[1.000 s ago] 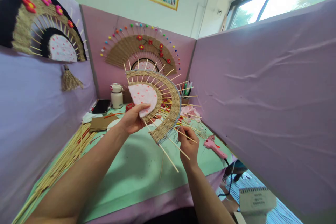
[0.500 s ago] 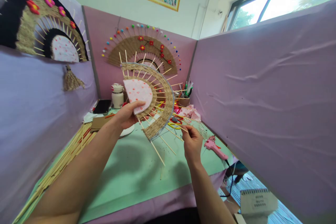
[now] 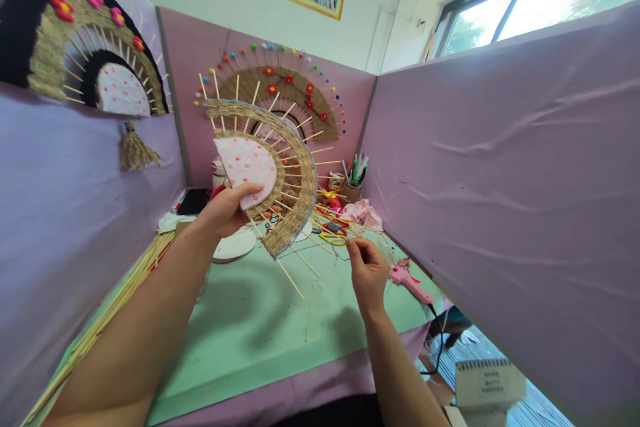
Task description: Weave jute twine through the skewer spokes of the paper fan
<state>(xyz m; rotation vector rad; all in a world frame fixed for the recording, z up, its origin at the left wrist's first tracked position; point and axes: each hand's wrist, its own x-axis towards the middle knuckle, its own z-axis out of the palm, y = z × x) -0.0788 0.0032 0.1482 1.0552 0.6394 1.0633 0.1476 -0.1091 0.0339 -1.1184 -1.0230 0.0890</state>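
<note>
My left hand (image 3: 231, 208) grips a half-round woven fan (image 3: 306, 177) by its lower inner corner, thumb on the pink dotted cloth and fingers behind. Bands of tan twine weave through thin wooden sticks that spread outward, and a grey-blue strand runs along the outer band's edge. Off to the right of the fan, my right hand (image 3: 369, 273) is closed in a pinch, apart from the sticks. Whatever lies between its fingertips, perhaps a thin strand, is too fine to make out.
Long sticks (image 3: 107, 307) line the table's left edge. A pink glue gun (image 3: 411, 282) with a black cord lies at right. Behind are yellow-handled scissors (image 3: 333, 238), a pen holder (image 3: 351, 192), pink cloth (image 3: 365, 215) and a white disc (image 3: 235, 245). Finished fans (image 3: 295, 90) hang on the partitions.
The fan and my left hand have shifted left and slightly up, away from my right hand. My right hand stays nearly in place, and the stick ends are now farther from its fingers.
</note>
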